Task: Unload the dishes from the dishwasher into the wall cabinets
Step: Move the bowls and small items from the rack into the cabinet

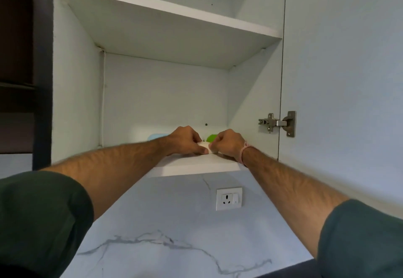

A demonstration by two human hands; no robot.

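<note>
Left hand and right hand grip white dish at shelf edge.

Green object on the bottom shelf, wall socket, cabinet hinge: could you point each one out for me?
green object [210, 138]: head view, on its rounded visible top.
wall socket [229, 198]: head view, on the middle of its white faceplate.
cabinet hinge [277, 123]: head view, on its metal arm.

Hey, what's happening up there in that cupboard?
A person is reaching both arms into an open wall cabinet. The left hand and right hand hold a small white dish between them at the front of the bottom shelf. A pale blue item and a green item sit behind.
</note>
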